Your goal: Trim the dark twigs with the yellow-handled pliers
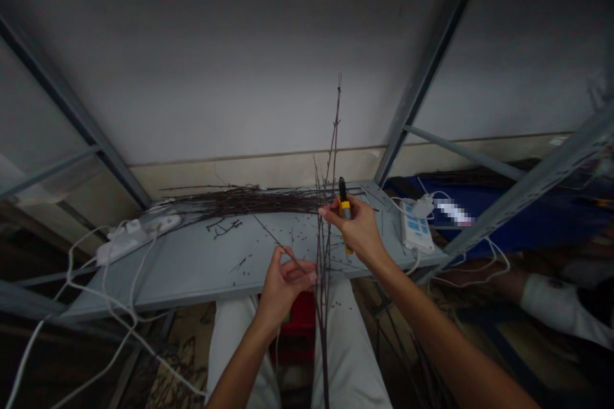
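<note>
A tall, dark, forked branch [322, 307] stands upright between my knees, its thin tips rising in front of the wall. My left hand [283, 284] is closed at its left side, thumb and fingers around a thin side twig [268, 231] that slants up to the left. Higher up on the right, my right hand [357, 227] holds a yellow-and-black hand tool [344, 208] in its palm, black end upward. The thumb and forefinger of that hand pinch together at one of the branch's stems. The tool's exact kind is hard to make out.
Dark twigs lie in a long pile [240, 201] along the back of the grey shelf [192, 275], with small bits scattered in front. White power strips [139, 239] with cables sit at both ends. Metal posts [432, 64] frame the shelf. Another person's arm [489, 275] shows at right.
</note>
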Tool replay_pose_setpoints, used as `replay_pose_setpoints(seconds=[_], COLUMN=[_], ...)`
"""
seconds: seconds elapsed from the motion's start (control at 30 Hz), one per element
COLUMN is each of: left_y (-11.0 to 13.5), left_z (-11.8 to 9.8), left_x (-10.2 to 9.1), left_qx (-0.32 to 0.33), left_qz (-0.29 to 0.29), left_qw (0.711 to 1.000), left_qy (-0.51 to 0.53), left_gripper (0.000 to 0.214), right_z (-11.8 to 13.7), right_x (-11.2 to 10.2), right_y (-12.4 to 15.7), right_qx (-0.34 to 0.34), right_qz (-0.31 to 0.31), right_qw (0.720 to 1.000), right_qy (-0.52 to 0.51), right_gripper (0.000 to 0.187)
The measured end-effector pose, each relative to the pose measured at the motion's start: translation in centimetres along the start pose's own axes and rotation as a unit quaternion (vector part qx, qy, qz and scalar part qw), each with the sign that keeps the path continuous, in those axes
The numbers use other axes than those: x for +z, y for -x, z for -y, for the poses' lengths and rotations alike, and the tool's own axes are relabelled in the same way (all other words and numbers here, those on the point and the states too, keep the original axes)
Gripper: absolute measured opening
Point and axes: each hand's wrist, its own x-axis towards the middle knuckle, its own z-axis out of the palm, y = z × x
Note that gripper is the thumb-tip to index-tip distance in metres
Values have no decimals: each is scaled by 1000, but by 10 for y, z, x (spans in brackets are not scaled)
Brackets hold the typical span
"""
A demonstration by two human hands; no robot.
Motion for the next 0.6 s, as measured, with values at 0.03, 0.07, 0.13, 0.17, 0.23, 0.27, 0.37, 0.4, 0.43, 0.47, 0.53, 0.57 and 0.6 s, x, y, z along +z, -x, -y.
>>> replay_pose_setpoints(seconds=[0.03, 0.07, 0.13, 0.17, 0.23, 0.27, 0.37, 0.4, 0.43, 0.47, 0.53, 0.57, 0.6], left_y=[3, 6, 10, 12, 14, 15, 16, 16, 16, 16, 14, 13, 11], left_z=[2, 4, 7, 9, 11, 13, 18, 19, 20, 20, 20, 20, 20], left_x=[-2, -4, -6, -7, -6, -6, -4, -3, -1, 0, 4, 6, 8], left_qx=[-7, -9, -3, 0, -2, -8, -15, -15, -14, -16, -18, -17, -15], left_qz=[6, 11, 11, 8, 4, 3, -2, -7, -15, -24, -42, -49, -53], left_qw=[1000, 1000, 1000, 1000, 999, 999, 997, 997, 996, 996, 994, 993, 993], left_qy=[0, 0, 5, 12, 34, 47, 76, 79, 82, 86, 96, 102, 107], left_gripper=[61, 63, 64, 63, 62, 62, 56, 51, 45, 40, 31, 28, 27], right_z=[-1, -1, -1, -1, -1, -1, -3, -4, -4, -4, -2, 0, 2], right_x=[0, 1, 2, 3, 4, 4, 5, 5, 5, 5, 4, 3, 3], right_y=[0, 0, 0, 0, 0, 0, 0, 0, 0, 0, 1, 1, 2], right_qx=[3, 5, 6, 5, 1, -3, -13, -13, -10, -8, -4, -2, 0], right_qz=[-4, -7, -6, -5, -4, -4, 4, 7, 7, 5, 2, 0, 0], right_qw=[1000, 1000, 1000, 1000, 1000, 1000, 1000, 1000, 1000, 1000, 1000, 1000, 1000], right_qy=[-4, -8, -18, -22, -21, -19, -22, -25, -27, -27, -24, -23, -22], right_gripper=[34, 34, 35, 36, 37, 37, 36, 36, 35, 36, 36, 37, 37])
